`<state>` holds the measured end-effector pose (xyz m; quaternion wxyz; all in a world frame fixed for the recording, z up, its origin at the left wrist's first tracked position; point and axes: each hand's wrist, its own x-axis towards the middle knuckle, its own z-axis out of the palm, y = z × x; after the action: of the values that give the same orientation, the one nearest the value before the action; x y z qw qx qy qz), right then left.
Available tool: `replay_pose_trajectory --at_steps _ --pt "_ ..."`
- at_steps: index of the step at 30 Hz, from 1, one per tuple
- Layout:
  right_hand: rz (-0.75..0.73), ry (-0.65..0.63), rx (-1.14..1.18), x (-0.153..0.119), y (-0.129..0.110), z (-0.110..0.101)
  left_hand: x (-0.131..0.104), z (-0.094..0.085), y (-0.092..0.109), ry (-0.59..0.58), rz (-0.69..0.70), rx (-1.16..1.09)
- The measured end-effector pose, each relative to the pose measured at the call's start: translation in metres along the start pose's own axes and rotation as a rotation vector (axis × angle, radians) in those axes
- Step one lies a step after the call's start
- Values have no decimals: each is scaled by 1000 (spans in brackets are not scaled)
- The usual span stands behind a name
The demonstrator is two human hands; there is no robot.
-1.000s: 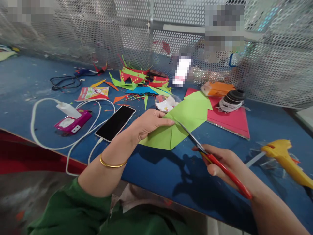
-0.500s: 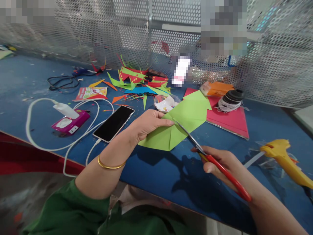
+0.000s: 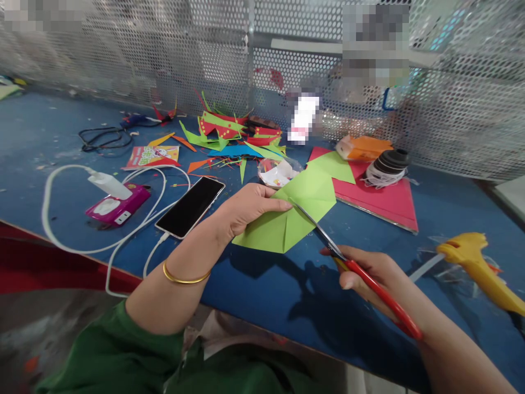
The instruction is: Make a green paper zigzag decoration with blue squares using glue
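Observation:
Between thumb and fingers, my left hand (image 3: 256, 205) pinches a creased sheet of light green paper (image 3: 307, 197) above the blue table. My right hand (image 3: 365, 271) grips a pair of scissors (image 3: 375, 293) with red handles. Their metal blades reach up and left to the paper, the tips close to my left thumb. Whether the blades are fully closed I cannot make out. Behind the held sheet, another piece of green paper (image 3: 334, 166) lies partly on a red pack (image 3: 379, 200).
A phone (image 3: 192, 207) on a white cable and a purple power socket (image 3: 118, 205) lie at left. Cut paper scraps (image 3: 223, 131) and a clear bowl (image 3: 281, 172) stand behind. At right are a yellow glue gun (image 3: 478, 268) and a black spool (image 3: 388, 164). Perforated metal mesh (image 3: 217, 49) backs the table.
The right part of the held green paper has shifted or bent left and inward, now showing apart from the green piece on the red pack. Both hands and the scissors have barely moved.

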<state>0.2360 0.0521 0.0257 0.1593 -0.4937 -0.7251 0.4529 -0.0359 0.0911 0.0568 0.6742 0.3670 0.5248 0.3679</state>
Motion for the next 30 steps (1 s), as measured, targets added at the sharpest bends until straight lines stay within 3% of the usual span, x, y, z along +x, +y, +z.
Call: replay_pose_trajectory --at_steps 30 --pt "-45 52 -105 1 -4 0 0 -1 0 -17 -2 0"
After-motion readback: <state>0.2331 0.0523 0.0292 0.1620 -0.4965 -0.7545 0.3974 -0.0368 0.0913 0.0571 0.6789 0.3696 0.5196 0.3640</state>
